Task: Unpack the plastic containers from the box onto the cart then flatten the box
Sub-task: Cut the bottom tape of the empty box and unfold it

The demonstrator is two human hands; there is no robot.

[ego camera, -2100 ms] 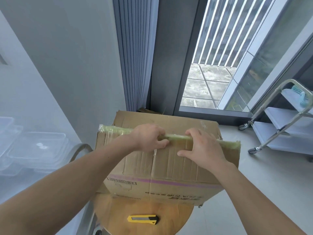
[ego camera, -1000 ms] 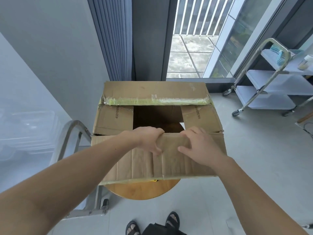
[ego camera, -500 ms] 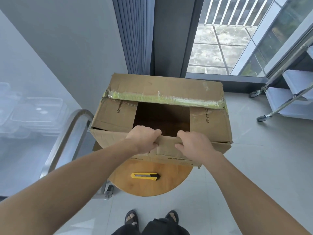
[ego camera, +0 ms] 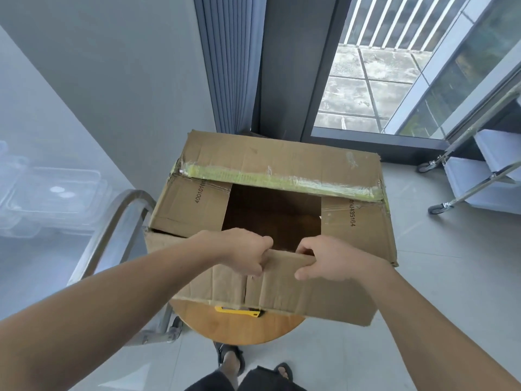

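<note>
Box [ego camera: 282, 153] sits open side up on the round wooden stool [ego camera: 239, 331], right in front of me. Its far flap, edged with green tape, is folded back, and two short side flaps lie in over the opening. Cart [ego camera: 129, 196] is just to my left, with clear plastic containers [ego camera: 56, 190] lying on its top. What I see of the box's inside is dark and bare; the corners under the side flaps are hidden.

Near flap [ego camera: 282, 289] hangs out toward me, and both hands grip its fold. My left hand [ego camera: 242, 252] is curled over the edge and my right hand [ego camera: 335, 261] is clamped just beside it, thumb outside.

I reckon unpacking is done and flattening is the job. To do it well, I pull this flap fully out, swing the side flaps open, then turn the box for the bottom seam. The yellow knife [ego camera: 239, 311] peeks out beneath the flap, so I mind it before tipping anything.
</note>
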